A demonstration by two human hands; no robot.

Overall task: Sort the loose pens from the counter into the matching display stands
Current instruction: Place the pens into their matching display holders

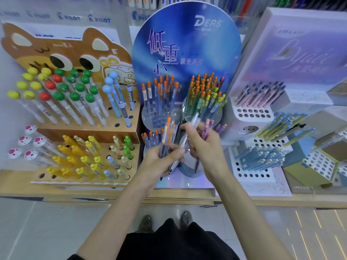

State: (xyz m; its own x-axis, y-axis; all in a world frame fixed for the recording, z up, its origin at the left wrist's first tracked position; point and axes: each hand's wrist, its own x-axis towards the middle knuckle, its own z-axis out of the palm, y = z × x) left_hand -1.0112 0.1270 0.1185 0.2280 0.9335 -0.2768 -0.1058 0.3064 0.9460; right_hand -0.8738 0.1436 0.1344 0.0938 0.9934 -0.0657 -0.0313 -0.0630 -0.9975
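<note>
Shop counter (187, 194) | L hand (159, 160) grips orange-cap pens (167, 136) | R hand (204, 143) grips pink pens (206, 128)

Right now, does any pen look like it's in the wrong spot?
Yes. Two light blue pens stand among the yellow pens on the brown stand's lower tier, so their colour does not match their neighbours.

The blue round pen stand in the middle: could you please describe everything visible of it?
The blue stand has a round card back printed with DERS and Chinese characters. Below, clear trays with holes hold upright orange-capped pens; several holes are empty. It stands between a brown stand and a white stand. The left hand and right hand hold loose pens before it.
</note>
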